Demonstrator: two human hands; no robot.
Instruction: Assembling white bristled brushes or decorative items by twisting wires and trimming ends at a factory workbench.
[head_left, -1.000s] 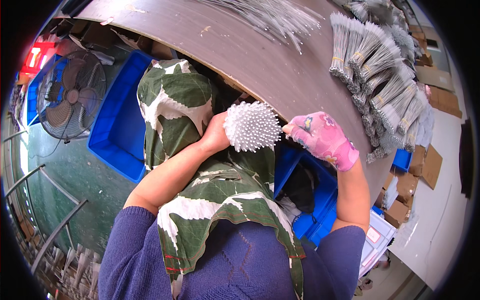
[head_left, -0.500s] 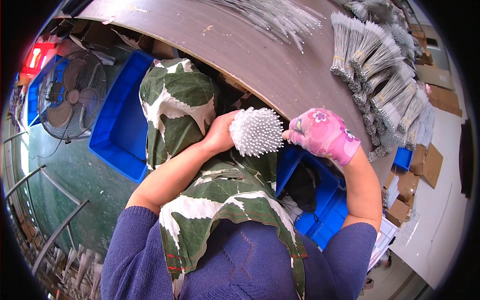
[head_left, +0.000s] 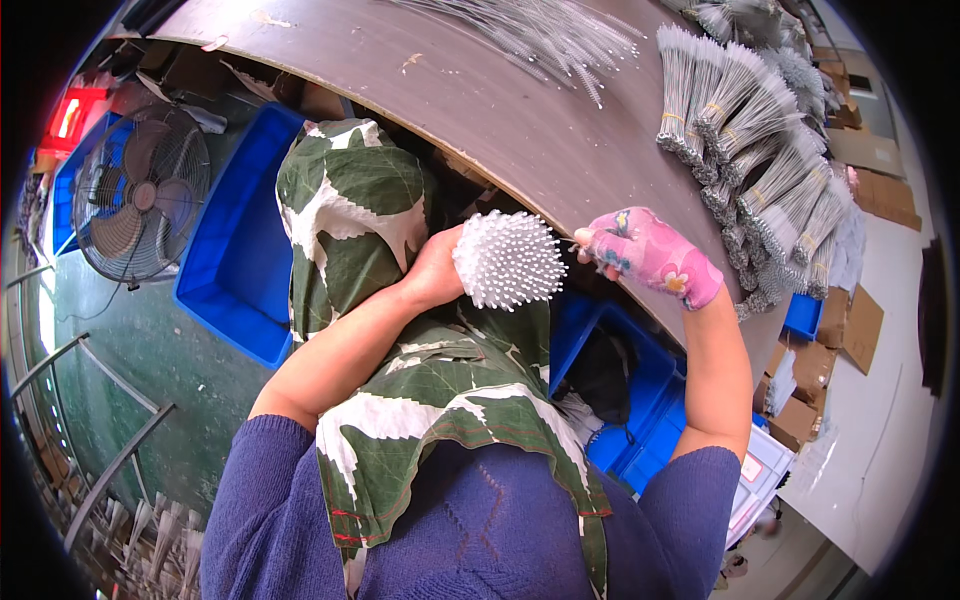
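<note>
Left hand (head_left: 437, 271) is gripping a rounded bundle of thin white-tipped rods (head_left: 510, 260), their tips facing the closed, pink-floral-gloved right hand (head_left: 640, 255) just beside.

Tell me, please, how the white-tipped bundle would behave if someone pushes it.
The white-tipped bundle would probably give and spread, its many tips standing separate. It may come loose if the left hand opens, since no band shows, though the hand hides part of it.
</note>
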